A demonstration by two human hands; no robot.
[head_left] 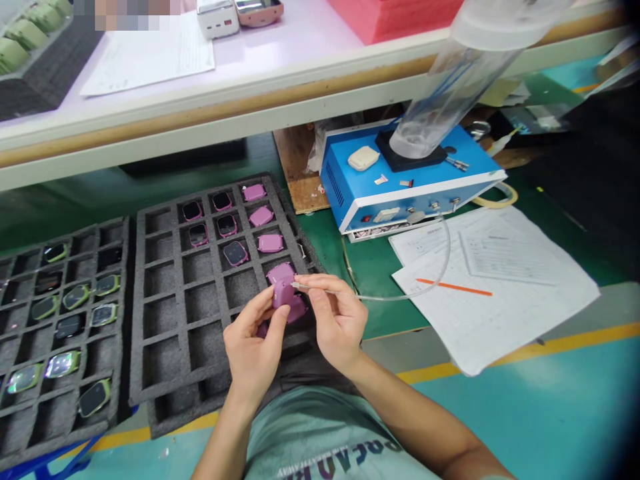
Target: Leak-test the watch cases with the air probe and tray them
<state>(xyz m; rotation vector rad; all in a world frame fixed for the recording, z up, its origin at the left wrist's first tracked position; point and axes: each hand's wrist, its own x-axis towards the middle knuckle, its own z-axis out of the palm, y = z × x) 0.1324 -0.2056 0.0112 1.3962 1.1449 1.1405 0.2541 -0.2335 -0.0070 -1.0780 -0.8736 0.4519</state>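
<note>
Between the fingers of my left hand (257, 340) is a purple watch case (283, 293), held up over the front right of a grey foam tray (204, 333). My right hand (340, 320) pinches the tip of a clear thin tube (385, 298) against the side of that case. From there the tube curves right and up to the front of a blue machine (400, 187). More purple cases (271, 243) and purple watches with dark screens (235, 253) sit in the tray's compartments. My fingers partly cover the cases beneath.
A second foam tray (125, 293) with green watches stands at left. Papers (480, 333) with an orange stick (454, 287) lie at right. A clear cylinder (435, 100) and a cream case (363, 159) rest on the machine. A shelf edge (225, 97) crosses above.
</note>
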